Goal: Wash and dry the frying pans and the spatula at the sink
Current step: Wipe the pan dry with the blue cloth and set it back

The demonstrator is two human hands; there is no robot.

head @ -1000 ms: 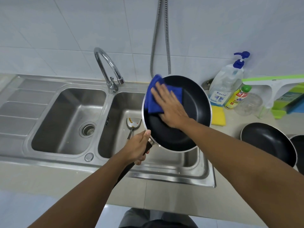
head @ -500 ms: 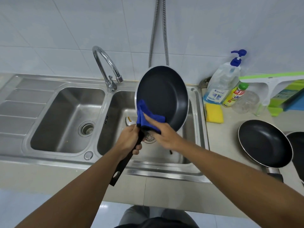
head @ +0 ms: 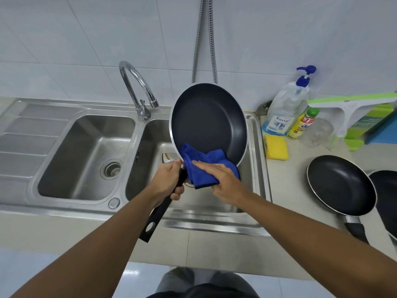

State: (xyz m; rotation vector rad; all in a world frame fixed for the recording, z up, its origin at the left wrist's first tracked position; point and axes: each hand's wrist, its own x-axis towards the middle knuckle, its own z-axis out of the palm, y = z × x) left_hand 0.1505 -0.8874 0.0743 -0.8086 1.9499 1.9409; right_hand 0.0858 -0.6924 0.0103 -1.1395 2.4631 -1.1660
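Observation:
My left hand (head: pixel 168 181) grips the black handle of a black frying pan (head: pixel 207 119), holding it tilted up over the right sink basin (head: pixel 150 168) with its inside facing me. My right hand (head: pixel 223 182) presses a blue cloth (head: pixel 206 166) flat against the pan's lower rim near the handle. A bit of the metal spatula (head: pixel 168 156) shows in the basin behind the pan; the rest is hidden. A second black pan (head: pixel 341 184) lies on the counter to the right, with a third pan (head: pixel 386 194) at the frame edge.
The left basin (head: pixel 86 155) with its drain sits under the curved faucet (head: pixel 137 87). A yellow sponge (head: pixel 276 147), a soap pump bottle (head: pixel 285 110), a small yellow bottle (head: pixel 301 123) and a green-edged squeegee (head: pixel 352 106) stand on the counter behind the pans.
The cloth and my right hand moved from the pan's upper inside down to its lower rim by the handle. The pan tipped more upright and shifted slightly.

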